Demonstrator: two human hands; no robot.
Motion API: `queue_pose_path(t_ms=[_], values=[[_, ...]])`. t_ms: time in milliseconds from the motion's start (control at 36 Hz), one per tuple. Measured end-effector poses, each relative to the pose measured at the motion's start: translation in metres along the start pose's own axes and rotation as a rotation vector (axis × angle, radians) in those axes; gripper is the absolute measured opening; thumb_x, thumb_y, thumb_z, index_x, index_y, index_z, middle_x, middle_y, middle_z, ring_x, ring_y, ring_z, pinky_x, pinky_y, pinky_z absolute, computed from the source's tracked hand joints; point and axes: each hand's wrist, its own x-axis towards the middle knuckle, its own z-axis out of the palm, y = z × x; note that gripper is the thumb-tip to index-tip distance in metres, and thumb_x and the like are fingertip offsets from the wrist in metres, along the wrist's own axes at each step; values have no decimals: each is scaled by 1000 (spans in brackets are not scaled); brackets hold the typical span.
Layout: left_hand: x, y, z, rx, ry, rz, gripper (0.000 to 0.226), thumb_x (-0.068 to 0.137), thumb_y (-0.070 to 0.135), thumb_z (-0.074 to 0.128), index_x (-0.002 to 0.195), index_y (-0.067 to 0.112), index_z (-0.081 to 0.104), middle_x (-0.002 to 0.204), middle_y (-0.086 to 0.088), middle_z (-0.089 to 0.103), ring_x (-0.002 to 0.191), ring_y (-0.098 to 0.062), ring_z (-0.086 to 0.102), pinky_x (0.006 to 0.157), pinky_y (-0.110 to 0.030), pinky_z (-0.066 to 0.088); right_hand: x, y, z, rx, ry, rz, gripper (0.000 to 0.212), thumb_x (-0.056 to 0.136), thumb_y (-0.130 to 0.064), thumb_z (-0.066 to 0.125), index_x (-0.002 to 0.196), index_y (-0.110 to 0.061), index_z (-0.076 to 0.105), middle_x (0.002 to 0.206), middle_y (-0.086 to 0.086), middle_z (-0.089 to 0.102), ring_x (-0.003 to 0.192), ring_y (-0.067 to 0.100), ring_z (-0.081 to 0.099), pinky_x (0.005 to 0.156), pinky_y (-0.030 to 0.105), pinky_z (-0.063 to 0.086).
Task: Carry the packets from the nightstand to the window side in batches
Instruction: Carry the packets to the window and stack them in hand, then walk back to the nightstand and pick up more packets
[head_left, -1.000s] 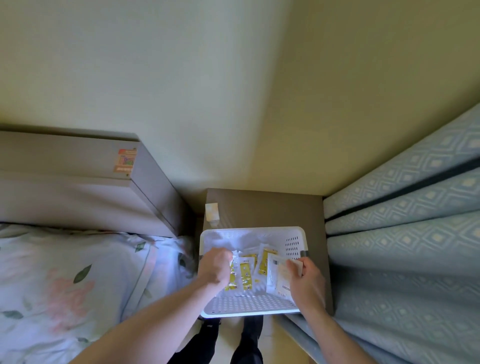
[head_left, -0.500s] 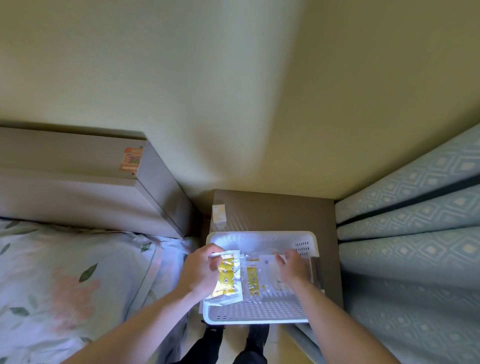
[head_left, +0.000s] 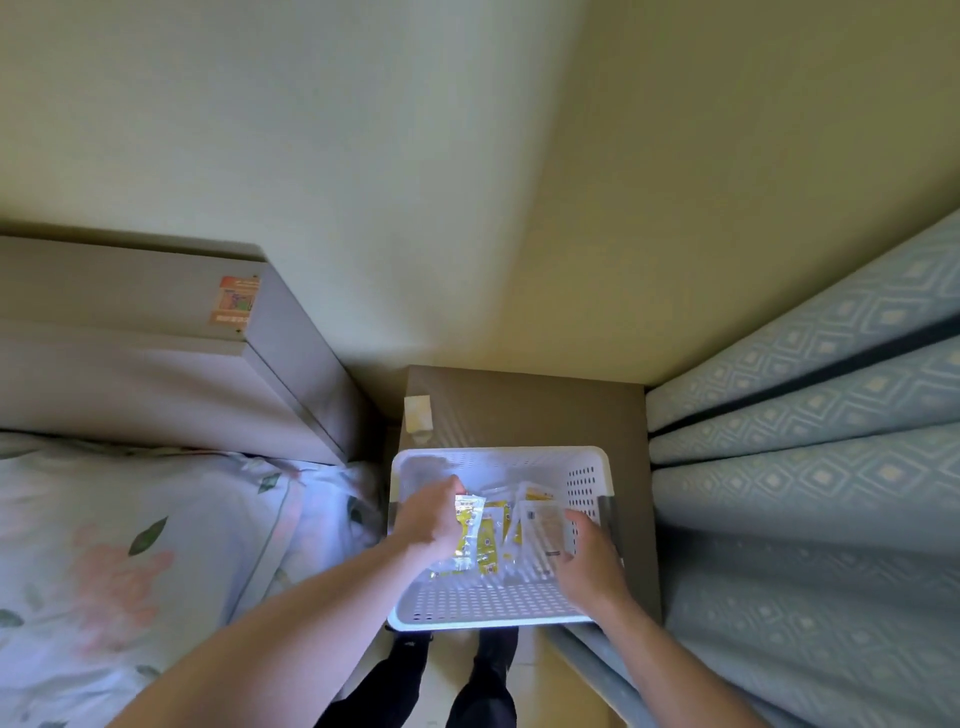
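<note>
Both the left hand (head_left: 434, 519) and right hand (head_left: 589, 564) grip packets (head_left: 483, 535) inside the white basket (head_left: 488, 605).

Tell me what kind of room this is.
Most likely a bedroom: a bed with floral bedding and a headboard, a nightstand beside it, and a curtain on the right.

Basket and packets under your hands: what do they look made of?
The white basket looks like rigid moulded plastic: perforated walls and floor, a smooth rolled rim. The yellow packets gripped by the left hand seem to be glossy film or foil, with clear crinkled edges that catch the light. The white packet by the right hand looks matte; paper or film, unclear.
</note>
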Motion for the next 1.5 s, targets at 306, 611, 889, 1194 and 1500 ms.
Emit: queue_pose_path(t_ms=[306,611,889,1194,1500], values=[[-3,-22,42,590,22,250,61,93,1,57,151,7,38,164,-14,17,153,-34,13,126,-49,11,-16,1,22,-34,-13,-54,61,92,1,45,144,-30,42,146,-11,44,127,16,49,104,33,43],[-26,-12,40,663,-139,244,50,95,2,55,144,3,49,164,-19,17,150,-36,20,122,-46,22,-47,-1,20,-126,-2,-89,70,92,4,42,153,-31,36,160,-13,31,147,14,31,118,30,26],[-110,-4,-23,494,114,436,54,91,12,54,145,13,48,159,-8,33,146,-28,31,121,-41,27,-118,-5,1,-138,29,-76,65,94,-3,47,153,-28,35,159,-10,33,144,17,36,116,29,33],[-240,-24,-10,257,250,305,55,91,13,53,146,16,47,162,-2,31,149,-19,28,120,-26,24,-195,16,-10,-173,38,-212,61,90,-8,43,147,-30,44,151,-9,44,131,19,52,107,29,44],[-358,-21,26,136,433,317,60,91,12,46,150,26,44,164,8,26,147,-12,31,117,-26,31,-300,42,-19,-85,85,-387,56,95,-14,51,149,-24,44,152,-3,47,138,18,45,116,25,34]])
